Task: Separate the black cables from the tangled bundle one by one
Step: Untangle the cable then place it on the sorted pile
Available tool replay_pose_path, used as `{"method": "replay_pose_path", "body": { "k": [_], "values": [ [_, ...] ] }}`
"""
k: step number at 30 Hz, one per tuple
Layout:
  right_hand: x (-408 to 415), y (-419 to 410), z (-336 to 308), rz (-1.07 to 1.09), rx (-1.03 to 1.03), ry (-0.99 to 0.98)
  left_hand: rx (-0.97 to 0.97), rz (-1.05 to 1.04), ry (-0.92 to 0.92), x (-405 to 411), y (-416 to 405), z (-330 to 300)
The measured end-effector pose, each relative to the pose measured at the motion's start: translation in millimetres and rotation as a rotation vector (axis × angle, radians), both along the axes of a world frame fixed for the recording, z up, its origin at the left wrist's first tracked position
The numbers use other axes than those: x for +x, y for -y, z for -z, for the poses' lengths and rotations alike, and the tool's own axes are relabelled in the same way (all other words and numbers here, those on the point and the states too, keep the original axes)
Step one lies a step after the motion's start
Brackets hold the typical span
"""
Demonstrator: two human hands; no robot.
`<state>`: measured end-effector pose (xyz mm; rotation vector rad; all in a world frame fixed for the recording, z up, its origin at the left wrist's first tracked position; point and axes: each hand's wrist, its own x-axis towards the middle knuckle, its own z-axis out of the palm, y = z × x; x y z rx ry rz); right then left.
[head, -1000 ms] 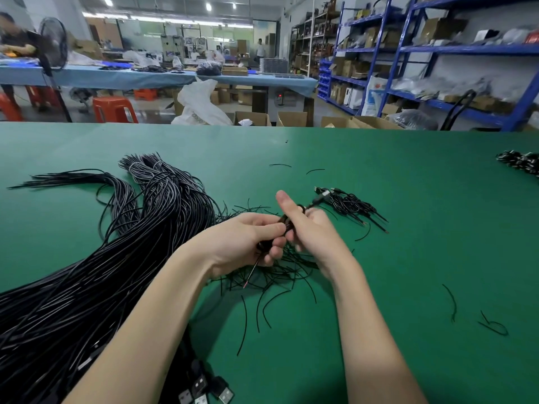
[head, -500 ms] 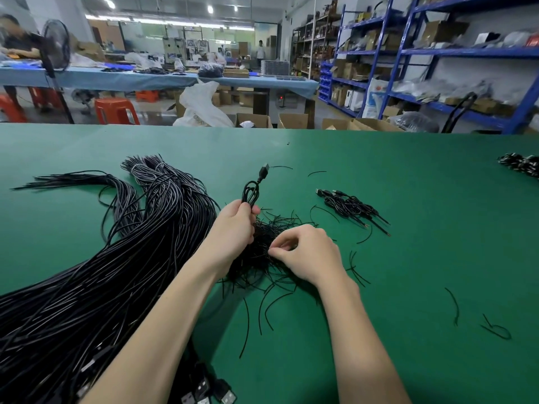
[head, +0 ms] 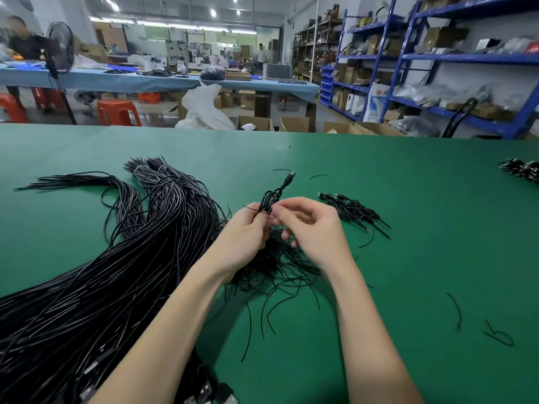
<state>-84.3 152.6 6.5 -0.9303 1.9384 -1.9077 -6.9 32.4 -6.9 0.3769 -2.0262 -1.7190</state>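
My left hand [head: 248, 233] grips a small coiled black cable [head: 269, 199] upright above the green table [head: 408, 228]; its USB plug [head: 290, 176] sticks up to the right. My right hand [head: 312, 225] sits beside it, fingertips pinching a thin black tie at the coil's base. Under both hands lies a tangle of thin black ties [head: 280, 266]. A big bundle of long black cables [head: 102, 272] sweeps across the left of the table. A small pile of separated cables [head: 354, 212] lies to the right of my hands.
More black cables [head: 522, 170] lie at the far right edge. Loose black tie pieces [head: 495, 333] are scattered at the right front. Beyond the table edge are cardboard boxes [head: 294, 123], red stools [head: 118, 112], blue shelving [head: 437, 62] and a person [head: 23, 42] at a far table.
My left hand lifted a coiled cable out of the tangle. My right hand left the tie pile and rose to pinch at the coil's base.
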Motion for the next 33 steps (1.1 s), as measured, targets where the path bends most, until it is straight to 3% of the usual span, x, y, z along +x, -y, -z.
{"method": "replay_pose_path", "body": {
  "k": [7, 13, 19, 28, 33],
  "values": [
    [-1, -5, -1, -0.013, 0.081, -0.015, -0.157, -0.062, 0.004, 4, -3, -5],
    [5, 0, -6, 0.000, 0.028, 0.001, -0.307, -0.155, 0.012, 5, -7, -7],
    [4, -4, -7, -0.069, -0.016, 0.215, -0.401, -0.158, 0.002, 7, -10, -9],
    [2, -7, -12, -0.122, -0.023, 0.331, -0.529, -0.174, -0.028, 11, -17, -16],
    [0, -8, -13, -0.037, 0.010, 0.234, -0.565, -0.145, 0.004, 12, -18, -15]
  ]
}}
